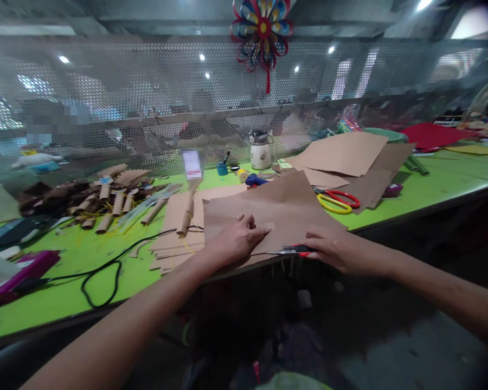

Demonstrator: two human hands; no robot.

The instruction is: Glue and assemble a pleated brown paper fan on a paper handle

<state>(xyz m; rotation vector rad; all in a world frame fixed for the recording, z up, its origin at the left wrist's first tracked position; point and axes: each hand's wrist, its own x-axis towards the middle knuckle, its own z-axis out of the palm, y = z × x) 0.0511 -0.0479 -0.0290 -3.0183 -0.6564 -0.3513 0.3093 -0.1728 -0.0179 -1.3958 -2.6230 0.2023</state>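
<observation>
A sheet of brown kraft paper (264, 203) lies at the table's front edge, its far right side lifted in a bend. My left hand (239, 235) rests on this sheet, index finger stretched out and pressing down, the other fingers partly curled. In my right hand (337, 249) is a utility knife (295, 249) with a black and red body. Its pale blade points left along the paper's near edge, close to my left hand. Beneath and to the left shows a stack of brown sheets (173, 246), with a rolled paper tube (186, 216) on top.
Scissors (341, 200) with red and yellow handles lie right of the sheet, before more kraft paper (345, 154). A white bottle (260, 151) stands behind. Several paper tubes (117, 203) are heaped left. A black cord (116, 271) loops near a purple object (22, 276).
</observation>
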